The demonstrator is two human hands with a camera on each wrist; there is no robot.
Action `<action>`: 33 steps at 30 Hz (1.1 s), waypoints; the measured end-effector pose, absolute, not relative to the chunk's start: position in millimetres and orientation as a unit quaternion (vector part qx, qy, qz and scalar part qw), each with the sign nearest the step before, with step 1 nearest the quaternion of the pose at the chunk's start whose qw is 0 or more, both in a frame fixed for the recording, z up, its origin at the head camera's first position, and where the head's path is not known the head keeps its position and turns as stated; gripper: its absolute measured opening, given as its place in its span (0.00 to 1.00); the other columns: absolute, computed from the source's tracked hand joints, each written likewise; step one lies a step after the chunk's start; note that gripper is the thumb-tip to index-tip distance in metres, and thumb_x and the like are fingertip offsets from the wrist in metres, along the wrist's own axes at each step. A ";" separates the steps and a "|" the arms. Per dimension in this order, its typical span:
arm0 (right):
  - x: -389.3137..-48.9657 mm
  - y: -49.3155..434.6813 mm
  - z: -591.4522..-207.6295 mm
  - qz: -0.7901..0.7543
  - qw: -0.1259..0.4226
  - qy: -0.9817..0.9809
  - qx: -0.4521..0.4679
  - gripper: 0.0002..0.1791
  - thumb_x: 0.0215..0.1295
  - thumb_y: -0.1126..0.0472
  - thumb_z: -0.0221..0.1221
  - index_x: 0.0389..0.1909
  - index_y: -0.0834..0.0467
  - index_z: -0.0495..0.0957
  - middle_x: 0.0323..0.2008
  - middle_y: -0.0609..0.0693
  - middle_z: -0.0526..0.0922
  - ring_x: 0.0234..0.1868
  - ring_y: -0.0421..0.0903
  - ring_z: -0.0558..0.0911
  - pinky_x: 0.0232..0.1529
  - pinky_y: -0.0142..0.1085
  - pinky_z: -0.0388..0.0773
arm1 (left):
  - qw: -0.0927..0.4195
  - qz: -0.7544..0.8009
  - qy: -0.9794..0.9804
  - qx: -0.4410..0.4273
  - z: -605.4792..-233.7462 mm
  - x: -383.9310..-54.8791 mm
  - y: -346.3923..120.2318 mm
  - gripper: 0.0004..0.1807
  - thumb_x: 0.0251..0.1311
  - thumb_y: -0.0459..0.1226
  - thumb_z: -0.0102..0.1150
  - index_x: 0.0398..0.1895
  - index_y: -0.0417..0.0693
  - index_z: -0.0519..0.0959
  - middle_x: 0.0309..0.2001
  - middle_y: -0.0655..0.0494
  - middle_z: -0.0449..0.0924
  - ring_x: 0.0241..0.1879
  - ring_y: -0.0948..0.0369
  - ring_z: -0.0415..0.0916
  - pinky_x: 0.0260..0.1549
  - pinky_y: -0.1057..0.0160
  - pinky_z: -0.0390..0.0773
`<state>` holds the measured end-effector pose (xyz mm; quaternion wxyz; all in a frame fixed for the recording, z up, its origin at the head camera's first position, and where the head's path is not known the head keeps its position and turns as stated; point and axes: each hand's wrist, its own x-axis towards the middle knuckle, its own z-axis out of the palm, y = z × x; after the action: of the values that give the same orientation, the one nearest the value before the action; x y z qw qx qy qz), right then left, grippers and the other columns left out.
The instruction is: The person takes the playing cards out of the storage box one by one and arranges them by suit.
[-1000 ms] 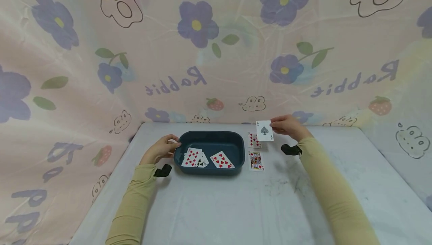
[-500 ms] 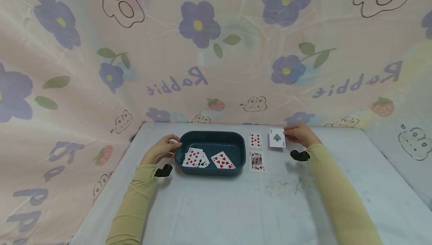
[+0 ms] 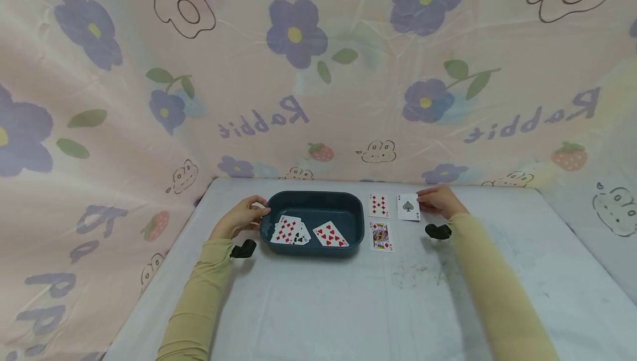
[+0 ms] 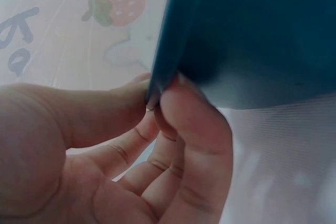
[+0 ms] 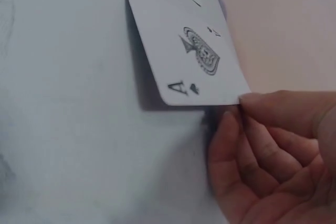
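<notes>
My right hand (image 3: 443, 200) pinches the ace of spades (image 3: 408, 207) by its right edge, between thumb and fingers. In the right wrist view the ace of spades (image 5: 184, 51) is face up, close over the table, casting a shadow along its edge. With thumb and index finger my left hand (image 3: 241, 217) pinches the rim of a dark blue tray (image 3: 313, 250) at its left end. The left wrist view shows the thumb (image 4: 105, 114) against the tray's wall. Inside the tray lie a small overlapping pile of cards (image 3: 288, 230) and a heart card (image 3: 330, 235).
Between the tray and the ace, a diamond number card (image 3: 379, 205) lies at the back, with a king of diamonds (image 3: 381, 236) in front of it. A patterned cloth curtain (image 3: 298, 101) rises behind the white table (image 3: 318, 311).
The ace of spades has moved right and down, from over the diamond number card to beside it, held by my right hand throughout. My left hand has stayed on the tray's rim.
</notes>
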<state>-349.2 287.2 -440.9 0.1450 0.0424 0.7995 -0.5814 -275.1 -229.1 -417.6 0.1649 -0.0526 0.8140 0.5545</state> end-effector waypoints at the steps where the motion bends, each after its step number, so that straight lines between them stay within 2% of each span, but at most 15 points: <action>1: -349.7 286.1 -441.1 -0.579 0.141 0.802 0.043 0.25 0.67 0.70 0.55 0.61 0.77 0.64 0.46 0.59 0.81 0.35 0.39 0.81 0.44 0.38 0.78 | 0.165 0.553 0.815 -0.052 -417.2 -275.1 -229.0 0.15 0.69 0.36 0.52 0.55 0.41 0.65 0.45 0.38 0.74 0.36 0.52 0.75 0.29 0.63 0.76; 12: -351.1 274.3 -441.4 -0.563 0.119 0.817 0.044 0.23 0.65 0.73 0.55 0.58 0.79 0.65 0.32 0.49 0.81 0.29 0.36 0.78 0.38 0.34 0.79 | 0.162 0.553 0.815 -0.048 -419.0 -276.1 -230.4 0.15 0.69 0.36 0.53 0.55 0.42 0.66 0.44 0.39 0.75 0.34 0.55 0.75 0.28 0.63 0.77; 19: -350.8 274.3 -442.0 -0.546 0.113 0.829 0.045 0.22 0.64 0.72 0.56 0.57 0.79 0.67 0.35 0.54 0.83 0.28 0.37 0.80 0.35 0.33 0.79 | 0.164 0.553 0.815 -0.050 -418.0 -274.9 -230.4 0.14 0.69 0.36 0.53 0.54 0.43 0.66 0.44 0.39 0.75 0.33 0.56 0.75 0.29 0.62 0.76; 26: -349.9 273.6 -437.9 -0.546 0.101 0.830 0.046 0.22 0.63 0.73 0.55 0.56 0.81 0.66 0.33 0.56 0.82 0.27 0.37 0.79 0.33 0.31 0.79 | 0.161 0.555 0.815 -0.046 -417.3 -275.8 -230.0 0.15 0.69 0.37 0.53 0.54 0.42 0.66 0.44 0.39 0.75 0.33 0.56 0.75 0.29 0.63 0.76; 33: -352.1 273.7 -437.3 -0.515 0.111 0.848 0.064 0.22 0.65 0.70 0.55 0.56 0.78 0.68 0.38 0.58 0.80 0.31 0.38 0.79 0.38 0.35 0.80 | 0.158 0.564 0.809 -0.043 -418.1 -273.1 -230.5 0.14 0.69 0.36 0.53 0.52 0.42 0.66 0.43 0.39 0.75 0.31 0.58 0.75 0.29 0.62 0.77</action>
<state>-352.1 273.7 -437.3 0.1111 0.0645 0.8476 -0.5149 -273.1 -230.5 -418.1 0.1580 -0.0433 0.8091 0.5644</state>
